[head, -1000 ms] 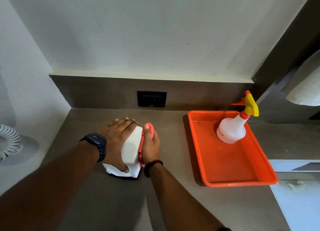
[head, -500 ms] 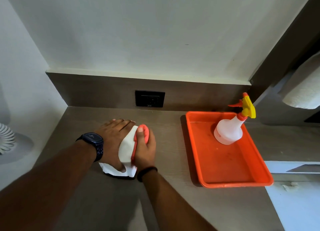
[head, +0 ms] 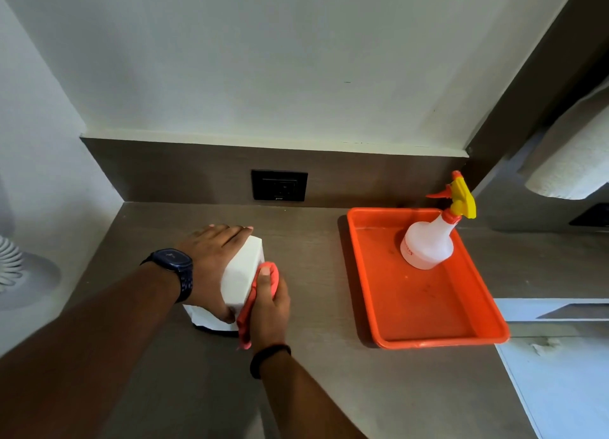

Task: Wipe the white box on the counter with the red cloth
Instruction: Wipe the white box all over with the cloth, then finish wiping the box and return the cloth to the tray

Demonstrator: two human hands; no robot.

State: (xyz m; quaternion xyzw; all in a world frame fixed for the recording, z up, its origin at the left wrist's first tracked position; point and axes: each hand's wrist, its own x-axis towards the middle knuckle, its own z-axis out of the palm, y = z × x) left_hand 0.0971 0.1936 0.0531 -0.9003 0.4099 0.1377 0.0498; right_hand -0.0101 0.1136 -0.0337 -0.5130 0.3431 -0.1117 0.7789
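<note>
The small white rectangular box point(head: 243, 271) stands on the brown wood-grain surface point(head: 313, 273); the left hand point(head: 211, 260) lies flat over its top and left side, gripping it; the right hand point(head: 268, 303) presses the crumpled red cloth point(head: 253, 293) against its right face, fingers closed around the cloth.

Soft, even daylight is filling the scene, and the pale wall point(head: 296, 59) is reading bright without blowing out. Light seems to be arriving from the right, since the orange tray point(head: 478, 320) is casting a shadow along its left rim onto the brown surface point(head: 313, 389), and the white box point(head: 244, 270) is shading its base. The near forearms are falling dark. Wide-angle distortion is bending lines at the frame edges, and detail is looking slightly soft throughout, without glare.
</note>
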